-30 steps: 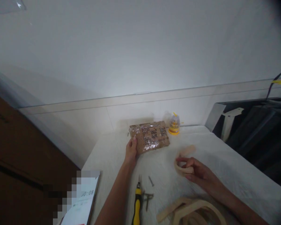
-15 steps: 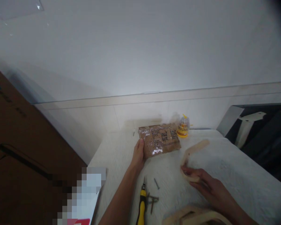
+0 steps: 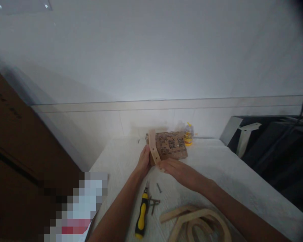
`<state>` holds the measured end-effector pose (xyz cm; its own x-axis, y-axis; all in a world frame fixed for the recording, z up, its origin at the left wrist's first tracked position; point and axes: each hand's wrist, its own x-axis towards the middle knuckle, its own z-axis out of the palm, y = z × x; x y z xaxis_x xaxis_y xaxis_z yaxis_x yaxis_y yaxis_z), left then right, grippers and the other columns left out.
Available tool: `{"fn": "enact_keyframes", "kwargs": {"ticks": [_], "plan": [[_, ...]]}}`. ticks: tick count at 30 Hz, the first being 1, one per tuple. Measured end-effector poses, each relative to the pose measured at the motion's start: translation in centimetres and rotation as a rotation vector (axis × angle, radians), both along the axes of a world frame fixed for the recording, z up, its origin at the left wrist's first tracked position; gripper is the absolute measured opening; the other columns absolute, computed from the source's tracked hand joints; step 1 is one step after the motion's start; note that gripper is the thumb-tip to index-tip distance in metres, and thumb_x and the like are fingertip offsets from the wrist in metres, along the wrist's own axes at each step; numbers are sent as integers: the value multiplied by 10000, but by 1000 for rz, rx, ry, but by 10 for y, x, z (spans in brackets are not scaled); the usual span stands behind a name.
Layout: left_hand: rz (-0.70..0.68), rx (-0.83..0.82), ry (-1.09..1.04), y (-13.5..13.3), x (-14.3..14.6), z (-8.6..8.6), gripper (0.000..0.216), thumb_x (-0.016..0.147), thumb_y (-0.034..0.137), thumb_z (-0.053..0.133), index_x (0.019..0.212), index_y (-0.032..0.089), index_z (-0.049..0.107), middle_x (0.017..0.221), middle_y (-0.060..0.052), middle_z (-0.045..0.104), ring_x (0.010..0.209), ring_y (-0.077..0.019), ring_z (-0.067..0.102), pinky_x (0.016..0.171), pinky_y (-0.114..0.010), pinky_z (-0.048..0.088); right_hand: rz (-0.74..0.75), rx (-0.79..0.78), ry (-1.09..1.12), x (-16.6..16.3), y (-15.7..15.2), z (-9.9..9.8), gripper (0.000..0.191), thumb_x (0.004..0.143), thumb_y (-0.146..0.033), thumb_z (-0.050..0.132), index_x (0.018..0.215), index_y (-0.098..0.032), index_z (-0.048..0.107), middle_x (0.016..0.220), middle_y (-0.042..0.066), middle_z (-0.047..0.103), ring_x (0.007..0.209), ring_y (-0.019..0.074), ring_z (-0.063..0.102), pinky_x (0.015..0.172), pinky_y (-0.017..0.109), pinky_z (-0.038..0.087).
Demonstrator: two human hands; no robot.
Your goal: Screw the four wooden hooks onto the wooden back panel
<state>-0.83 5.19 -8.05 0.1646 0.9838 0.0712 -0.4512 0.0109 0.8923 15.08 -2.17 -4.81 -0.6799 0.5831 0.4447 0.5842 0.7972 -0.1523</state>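
My left hand [image 3: 143, 161] grips the near left corner of a flat brown board wrapped in clear plastic [image 3: 171, 145] that lies on the white table [image 3: 217, 168]. My right hand [image 3: 175, 169] holds a short pale wooden strip [image 3: 153, 147] and sets it upright against the board's left edge, close to my left fingers. The strip's lower end is covered by my right fingers.
A yellow and black screwdriver [image 3: 141, 215] and a few dark screws [image 3: 154, 201] lie near my left forearm. Curved wooden pieces [image 3: 197, 222] lie at the front. A small yellow bit holder [image 3: 188, 134] stands behind the board. A dark cabinet [image 3: 20, 161] is left, dark furniture [image 3: 280, 144] right.
My right hand has carried the wooden strip leftward across the table to the board's left edge, beside my left hand. The left hand stays on the board.
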Motion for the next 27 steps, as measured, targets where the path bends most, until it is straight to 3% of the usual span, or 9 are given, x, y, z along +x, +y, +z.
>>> {"fn": "enact_keyframes", "kwargs": {"ticks": [4,8,15,27], "plan": [[-8,17,-18,3,-2,-6,623,692,674,579,1059,171,615,1067,-94,669,1098,-229,571,950,-337,448,26,126,-17,-16,8,-7,284,919,-135,380,1094,-109,602,972,115,672,893,200,595,814,384,547],[-19,38,-9,2,-1,-5,571,705,608,618,1056,158,599,1050,-97,666,1013,-218,601,904,-334,461,9,193,8,-20,6,-7,323,907,-114,397,1177,-117,574,964,102,673,875,198,585,798,374,559],[-30,34,6,-3,1,3,503,585,350,783,1013,184,578,976,-57,667,846,-170,619,804,-297,475,-33,186,51,-16,10,-6,388,893,-96,418,1264,-130,527,1124,119,649,1036,202,575,929,402,513],[-23,29,9,-3,2,2,486,607,335,752,1039,190,583,961,-45,680,868,-181,626,827,-306,470,-10,97,160,-21,9,-2,311,917,-151,394,1143,-156,607,1005,102,686,953,216,625,854,422,544]]}}
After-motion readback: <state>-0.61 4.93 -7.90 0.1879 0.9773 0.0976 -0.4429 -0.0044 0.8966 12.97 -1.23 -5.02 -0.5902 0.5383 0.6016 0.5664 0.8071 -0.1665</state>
